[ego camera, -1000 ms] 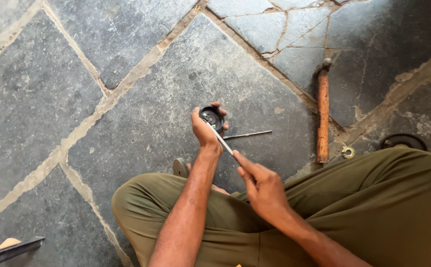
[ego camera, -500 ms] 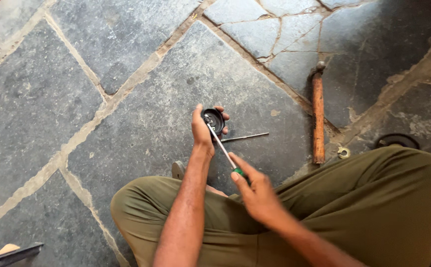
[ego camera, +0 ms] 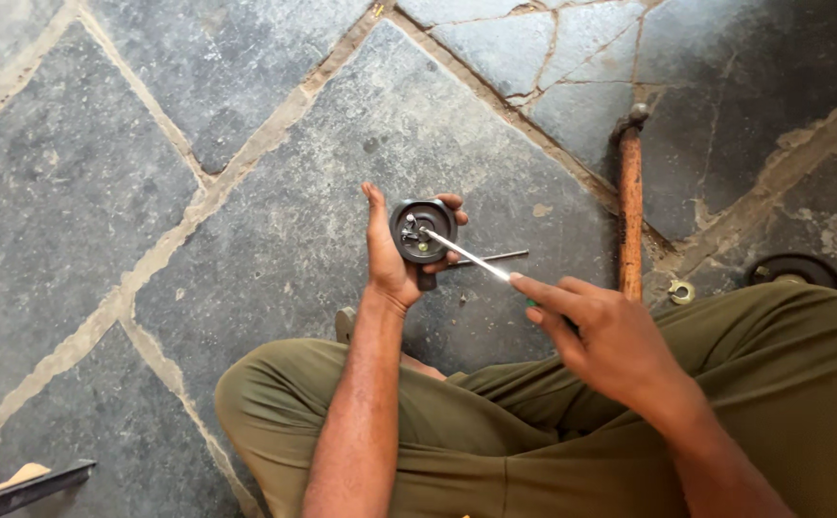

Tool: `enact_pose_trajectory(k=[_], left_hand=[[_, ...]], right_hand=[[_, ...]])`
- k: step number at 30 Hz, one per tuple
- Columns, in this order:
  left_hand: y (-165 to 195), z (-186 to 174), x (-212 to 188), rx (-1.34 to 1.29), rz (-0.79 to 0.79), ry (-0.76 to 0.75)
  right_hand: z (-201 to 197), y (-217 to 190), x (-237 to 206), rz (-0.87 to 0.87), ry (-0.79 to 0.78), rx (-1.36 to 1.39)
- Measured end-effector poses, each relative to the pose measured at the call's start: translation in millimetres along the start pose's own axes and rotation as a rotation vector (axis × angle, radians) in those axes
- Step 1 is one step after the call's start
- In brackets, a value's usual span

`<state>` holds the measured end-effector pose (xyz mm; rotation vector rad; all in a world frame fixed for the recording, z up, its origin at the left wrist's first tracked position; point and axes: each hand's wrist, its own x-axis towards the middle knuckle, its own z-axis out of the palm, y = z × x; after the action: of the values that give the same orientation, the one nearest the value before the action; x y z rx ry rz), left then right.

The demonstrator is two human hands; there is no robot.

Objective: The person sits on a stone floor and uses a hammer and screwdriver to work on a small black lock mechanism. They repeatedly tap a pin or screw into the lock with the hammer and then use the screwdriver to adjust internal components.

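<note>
**Round metal part held for screwdriver work**

Round metal part (ego camera: 422, 230), dark, disc-shaped, with small bright fittings at its centre, is cupped in the left hand (ego camera: 394, 257), fingers curled about its rim, above the middle of a large grey stone floor slab (ego camera: 294, 240). The right hand (ego camera: 601, 331) is closed on a screwdriver (ego camera: 471, 257), whose slim bright shaft rests its tip on the central fitting. Judged from this, fastening work is under way; the part is not yet set down. A wooden-handled hammer (ego camera: 629, 206), a thin rod (ego camera: 495, 257) and a small ring (ego camera: 681, 292) lie near the slab's right edge
</note>
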<state>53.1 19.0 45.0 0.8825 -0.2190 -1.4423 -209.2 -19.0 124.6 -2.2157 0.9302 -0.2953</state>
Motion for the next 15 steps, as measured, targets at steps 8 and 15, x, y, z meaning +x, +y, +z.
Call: enact_pose_trajectory(k=[8,15], left_hand=[[4,-1,1,0.188,-0.062,0.0],[8,0,-2,0.256,-0.076,0.017]], right_hand=[[-1,9,1,-0.061,-0.041,-0.12],[4,8,0,-0.179,-0.02,-0.278]])
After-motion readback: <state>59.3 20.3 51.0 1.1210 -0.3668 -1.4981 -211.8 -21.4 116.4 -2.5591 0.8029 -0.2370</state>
